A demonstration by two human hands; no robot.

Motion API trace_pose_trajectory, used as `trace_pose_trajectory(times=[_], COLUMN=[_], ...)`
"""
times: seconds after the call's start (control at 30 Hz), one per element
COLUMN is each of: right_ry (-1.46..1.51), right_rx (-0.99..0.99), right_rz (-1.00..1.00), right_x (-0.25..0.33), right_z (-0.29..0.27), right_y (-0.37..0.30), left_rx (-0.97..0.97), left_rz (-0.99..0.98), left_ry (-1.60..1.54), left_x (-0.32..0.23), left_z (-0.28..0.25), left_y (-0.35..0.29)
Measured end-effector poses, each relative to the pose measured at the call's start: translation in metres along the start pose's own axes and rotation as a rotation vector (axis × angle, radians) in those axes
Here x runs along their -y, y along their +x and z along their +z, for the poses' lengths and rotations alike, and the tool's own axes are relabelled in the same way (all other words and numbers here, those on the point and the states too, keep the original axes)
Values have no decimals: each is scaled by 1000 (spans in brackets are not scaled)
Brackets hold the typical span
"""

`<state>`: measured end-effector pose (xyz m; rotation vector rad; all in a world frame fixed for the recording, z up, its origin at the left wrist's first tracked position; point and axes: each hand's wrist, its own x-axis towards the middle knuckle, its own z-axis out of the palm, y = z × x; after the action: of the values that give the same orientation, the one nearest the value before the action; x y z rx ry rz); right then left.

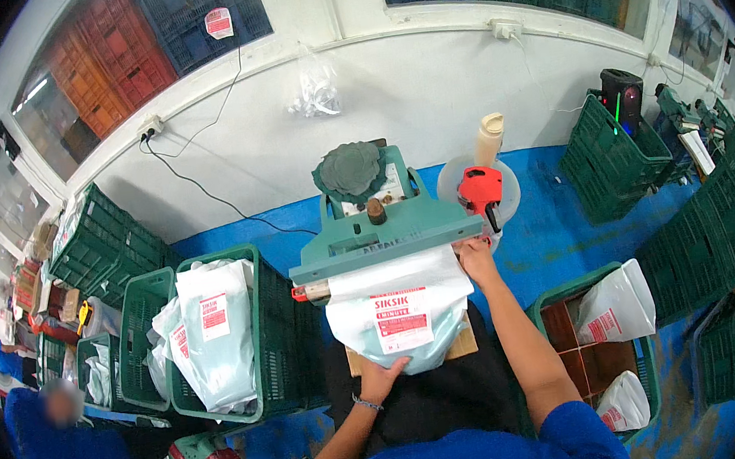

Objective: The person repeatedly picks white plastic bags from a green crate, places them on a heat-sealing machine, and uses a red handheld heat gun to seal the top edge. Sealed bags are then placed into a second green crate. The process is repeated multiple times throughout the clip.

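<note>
A white plastic bag (402, 315) with a red printed label lies in front of me, its lower part bulging with something pale green. Its upper edge runs under the bar of a green bag sealer (387, 240). My left hand (378, 381) grips the bag's bottom edge, thumb on top and fingers underneath. At the bag's upper right corner, beside the bar's right end, my right hand (478, 260) is closed on the bag; its fingertips are partly hidden. Beneath the bag a brown board (463, 343) shows at the sides. A dark green crumpled cloth-like piece (351, 174) sits atop the sealer.
Left stands a green crate (261, 330) with filled white bags (216, 335). Another crate (533, 311) at right holds bags over brown boards. A red-and-black handheld tool (481, 189) and a beige bottle (490, 138) rest behind the sealer. A person in blue (69, 454) is at far left.
</note>
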<state>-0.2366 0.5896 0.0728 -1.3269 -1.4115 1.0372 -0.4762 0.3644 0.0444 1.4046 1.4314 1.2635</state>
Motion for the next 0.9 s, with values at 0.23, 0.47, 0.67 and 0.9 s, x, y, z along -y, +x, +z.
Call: trace_pose_trajectory(times=[0.23,0.47,0.67,0.9], right_ry=[518,430,80,221], right_rx=[-83,80,40,-158], right_rz=[310,448,31,21], right_x=[29,71,108,104], right_z=[-17,-5,-1,-9], right_y=[-47,-85,-113,-154], left_rx=[124,16,-240,-189], left_rz=[-112,99,-249,-186], left_ry=[-46,471,-588,44], left_x=[10,-9,-9,-63], left_z=[-6,-42,-73,-82], left_y=[-4,17,36,-25])
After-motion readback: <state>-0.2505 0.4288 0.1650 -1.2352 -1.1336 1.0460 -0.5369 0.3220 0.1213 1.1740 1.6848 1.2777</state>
